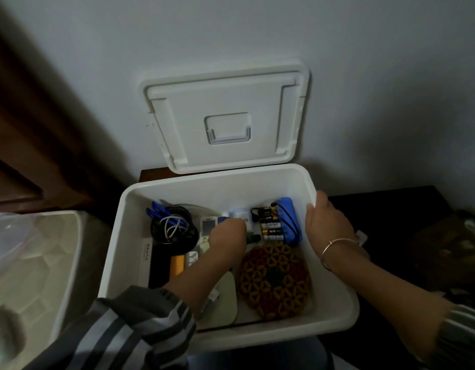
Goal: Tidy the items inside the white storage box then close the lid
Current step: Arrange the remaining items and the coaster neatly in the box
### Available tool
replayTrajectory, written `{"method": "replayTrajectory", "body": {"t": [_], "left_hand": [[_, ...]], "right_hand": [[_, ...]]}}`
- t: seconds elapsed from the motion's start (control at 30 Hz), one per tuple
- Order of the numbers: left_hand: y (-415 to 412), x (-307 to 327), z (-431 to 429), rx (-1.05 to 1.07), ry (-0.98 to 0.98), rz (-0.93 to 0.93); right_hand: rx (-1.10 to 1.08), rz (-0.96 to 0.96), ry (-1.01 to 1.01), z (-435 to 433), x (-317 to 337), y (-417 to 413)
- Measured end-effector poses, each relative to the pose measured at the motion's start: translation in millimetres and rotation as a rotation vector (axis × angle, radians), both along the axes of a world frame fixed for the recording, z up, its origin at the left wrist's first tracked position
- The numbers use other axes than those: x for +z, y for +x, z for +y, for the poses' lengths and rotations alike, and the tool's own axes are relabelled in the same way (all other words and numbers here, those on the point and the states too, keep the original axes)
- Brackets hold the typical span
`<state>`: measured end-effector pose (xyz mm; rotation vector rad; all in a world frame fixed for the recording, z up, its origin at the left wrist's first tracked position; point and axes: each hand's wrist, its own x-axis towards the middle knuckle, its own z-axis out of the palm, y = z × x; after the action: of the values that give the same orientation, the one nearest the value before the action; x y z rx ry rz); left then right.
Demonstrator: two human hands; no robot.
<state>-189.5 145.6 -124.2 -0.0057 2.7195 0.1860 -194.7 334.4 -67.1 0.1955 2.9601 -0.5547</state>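
The white storage box stands open below me, and its white lid leans upright against the wall behind it. My left hand reaches down into the box middle, fingers curled around a small blue item beside a white remote; what it grips is mostly hidden. My right hand clasps the box's right rim. Inside lie coiled cables, blue pens, several batteries on a blue pack, and a round woven mat.
A black and yellow tool lies along the box's left side. A beige bin with a plastic bag stands at the left. Dark wooden furniture rises at the far left, and a dark surface extends right.
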Motion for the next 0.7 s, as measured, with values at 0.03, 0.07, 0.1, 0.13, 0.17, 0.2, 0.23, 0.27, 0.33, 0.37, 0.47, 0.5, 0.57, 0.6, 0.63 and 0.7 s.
{"method": "replayTrajectory", "body": {"t": [0.03,0.07,0.1,0.13,0.17,0.2,0.23,0.27,0.33,0.37,0.47,0.5,0.57,0.6,0.63,0.7], "left_hand": [[-1,-2,1,-0.014,-0.026,-0.001],[-3,-3,2,-0.027,-0.046,-0.004],[-5,-4,2,-0.042,-0.070,-0.004],[-6,-4,2,-0.063,-0.101,0.000],[-6,-3,2,-0.087,-0.134,0.008],[-7,-4,2,-0.108,-0.159,0.015],[-7,-5,1,-0.123,-0.177,0.017],[-6,-6,1,-0.132,-0.186,0.011],[-2,-8,1,-0.143,-0.190,-0.013],[1,-9,2,-0.141,-0.183,-0.016],[8,-13,4,-0.098,-0.143,0.005],[9,-14,4,-0.073,-0.116,0.011],[9,-15,4,-0.015,-0.044,0.000],[9,-15,5,0.011,-0.015,-0.006],[8,-15,5,0.032,0.005,-0.006],[9,-16,6,0.056,0.020,0.007]], "right_hand": [[0.004,0.002,0.006,0,0,0],[0.008,0.005,0.008,0,-1,-1],[0.014,0.008,0.008,0,-1,-1],[0.018,0.012,0.006,0,-1,-1],[0.018,0.013,0.005,0,-1,-2],[0.015,0.012,0.003,0,-1,-2],[0.014,0.012,0.001,0,-2,-2],[0.016,0.014,0.004,0,-2,-3],[0.017,0.018,0.014,0,-4,-3],[0.014,0.019,0.015,0,-4,-3],[0.010,0.022,0.028,0,-5,-4],[0.011,0.023,0.034,0,-5,-4],[0.011,0.024,0.036,0,-5,-4],[0.012,0.024,0.037,0,-5,-3],[0.014,0.025,0.037,0,-4,-3],[0.017,0.029,0.037,0,-4,-2]]}}
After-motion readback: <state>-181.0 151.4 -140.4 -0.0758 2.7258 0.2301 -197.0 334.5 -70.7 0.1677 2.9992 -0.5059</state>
